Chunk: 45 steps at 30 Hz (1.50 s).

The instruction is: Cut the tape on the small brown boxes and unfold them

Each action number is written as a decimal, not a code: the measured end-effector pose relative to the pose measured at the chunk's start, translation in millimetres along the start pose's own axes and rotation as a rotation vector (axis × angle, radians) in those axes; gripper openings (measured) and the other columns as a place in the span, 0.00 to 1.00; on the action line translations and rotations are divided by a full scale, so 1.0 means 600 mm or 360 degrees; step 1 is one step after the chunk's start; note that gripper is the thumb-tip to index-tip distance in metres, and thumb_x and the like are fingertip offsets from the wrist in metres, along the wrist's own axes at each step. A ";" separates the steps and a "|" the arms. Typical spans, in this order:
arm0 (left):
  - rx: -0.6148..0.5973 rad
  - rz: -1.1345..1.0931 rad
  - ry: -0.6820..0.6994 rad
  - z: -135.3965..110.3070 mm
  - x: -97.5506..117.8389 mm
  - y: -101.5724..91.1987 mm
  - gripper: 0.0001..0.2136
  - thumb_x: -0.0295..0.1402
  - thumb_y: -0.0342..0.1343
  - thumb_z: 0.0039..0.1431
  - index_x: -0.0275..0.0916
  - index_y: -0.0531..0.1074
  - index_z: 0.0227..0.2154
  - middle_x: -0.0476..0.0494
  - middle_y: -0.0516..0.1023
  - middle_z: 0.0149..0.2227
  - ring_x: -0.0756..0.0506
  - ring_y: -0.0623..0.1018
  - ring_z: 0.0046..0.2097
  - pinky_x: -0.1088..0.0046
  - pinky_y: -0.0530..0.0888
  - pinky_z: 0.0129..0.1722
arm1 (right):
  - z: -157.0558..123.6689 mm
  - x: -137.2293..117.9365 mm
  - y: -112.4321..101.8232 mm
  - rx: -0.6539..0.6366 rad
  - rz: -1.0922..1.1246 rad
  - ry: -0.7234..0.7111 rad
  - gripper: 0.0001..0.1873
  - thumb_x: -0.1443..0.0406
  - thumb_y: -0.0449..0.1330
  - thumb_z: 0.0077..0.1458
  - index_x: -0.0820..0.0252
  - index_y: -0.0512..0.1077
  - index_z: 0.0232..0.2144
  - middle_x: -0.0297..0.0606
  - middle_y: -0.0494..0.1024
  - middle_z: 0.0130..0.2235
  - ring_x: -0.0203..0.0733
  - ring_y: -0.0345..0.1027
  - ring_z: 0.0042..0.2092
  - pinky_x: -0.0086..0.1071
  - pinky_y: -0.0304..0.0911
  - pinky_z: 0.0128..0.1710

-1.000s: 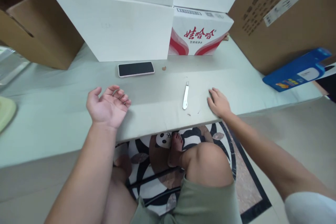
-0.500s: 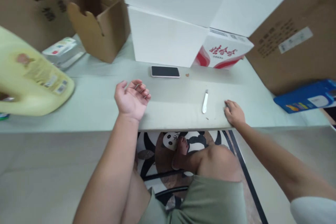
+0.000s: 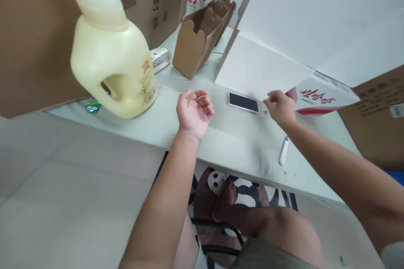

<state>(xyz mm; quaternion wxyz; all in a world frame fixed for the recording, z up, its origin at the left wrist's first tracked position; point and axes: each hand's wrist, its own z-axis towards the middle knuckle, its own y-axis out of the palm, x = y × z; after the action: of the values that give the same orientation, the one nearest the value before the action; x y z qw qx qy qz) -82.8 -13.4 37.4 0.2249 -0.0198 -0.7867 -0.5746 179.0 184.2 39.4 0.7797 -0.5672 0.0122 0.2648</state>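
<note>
My left hand (image 3: 194, 111) rests palm up on the pale table (image 3: 233, 138), fingers loosely curled and apart, with a ring on one finger and nothing in the palm. My right hand (image 3: 279, 107) hovers over the table just right of a black phone (image 3: 243, 102) with a pale case. Its fingers are loosely bent toward the phone and nothing shows in them. A small brown crumb (image 3: 266, 112) lies under the fingertips. A small white knife-like tool (image 3: 283, 151) lies near the table's front edge, under my right forearm.
A large yellow jug (image 3: 115, 63) stands at the left, with a small green item (image 3: 92, 107) beside it. Behind are open brown cartons (image 3: 198, 38), a white box (image 3: 261, 67), a red-and-white carton (image 3: 318, 96) and big cardboard boxes (image 3: 38, 29). A panda rug (image 3: 217, 176) lies below the table.
My right hand has lifted off the table edge and moved left to beside the phone. The view has swung left, bringing the yellow jug in. My left hand stays put.
</note>
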 end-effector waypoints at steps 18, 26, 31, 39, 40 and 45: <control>-0.0010 0.0062 0.0037 0.004 0.000 -0.002 0.17 0.43 0.49 0.65 0.39 0.71 0.26 0.48 0.68 0.25 0.52 0.68 0.22 0.75 0.66 0.24 | 0.161 -0.395 0.098 -0.0169 -0.0012 -0.0472 0.22 0.67 0.64 0.56 0.58 0.67 0.53 0.49 0.78 0.55 0.62 0.72 0.61 0.60 0.67 0.62; 0.0410 0.0520 0.0857 0.010 -0.022 0.001 0.14 0.33 0.55 0.66 0.41 0.67 0.22 0.51 0.64 0.24 0.51 0.67 0.27 0.75 0.66 0.30 | 0.066 -0.272 0.019 -0.0026 -0.0033 -0.0437 0.07 0.72 0.56 0.54 0.54 0.68 0.33 0.41 0.79 0.42 0.49 0.74 0.46 0.50 0.70 0.56; 0.0426 0.0826 0.1418 0.006 -0.015 -0.005 0.05 0.33 0.57 0.66 0.44 0.74 0.33 0.48 0.76 0.40 0.46 0.76 0.49 0.73 0.70 0.53 | -0.107 -0.165 -0.076 0.0437 0.0034 -0.0506 0.07 0.70 0.53 0.48 0.52 0.68 0.27 0.38 0.80 0.34 0.50 0.75 0.43 0.50 0.71 0.52; -0.0466 0.0854 0.0759 0.009 -0.093 0.005 0.14 0.48 0.61 0.61 0.43 0.81 0.35 0.43 0.84 0.42 0.38 0.81 0.55 0.67 0.74 0.53 | -0.286 -0.053 -0.051 0.0897 0.0908 0.0289 0.18 0.61 0.55 0.61 0.46 0.74 0.52 0.40 0.77 0.62 0.50 0.71 0.65 0.53 0.70 0.60; -0.0438 0.0849 0.0753 0.009 -0.102 0.007 0.13 0.48 0.62 0.60 0.43 0.81 0.34 0.43 0.84 0.43 0.38 0.81 0.55 0.67 0.75 0.53 | -0.290 -0.046 -0.046 0.0879 0.0946 0.0319 0.19 0.59 0.55 0.63 0.46 0.74 0.55 0.40 0.75 0.65 0.50 0.69 0.68 0.53 0.70 0.62; -0.0219 0.0825 0.0658 0.008 -0.132 0.025 0.11 0.44 0.61 0.62 0.43 0.78 0.30 0.46 0.82 0.39 0.39 0.82 0.52 0.68 0.77 0.46 | -0.298 -0.013 -0.052 0.0558 0.0956 0.0224 0.18 0.54 0.56 0.66 0.43 0.78 0.54 0.37 0.78 0.63 0.51 0.62 0.72 0.57 0.59 0.72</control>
<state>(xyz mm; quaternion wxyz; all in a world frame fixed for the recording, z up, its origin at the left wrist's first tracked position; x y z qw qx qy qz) -8.8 13.9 19.7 0.5166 -0.1173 -0.6525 -0.5418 235.7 14.9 5.6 0.7498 -0.4128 0.2773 0.4365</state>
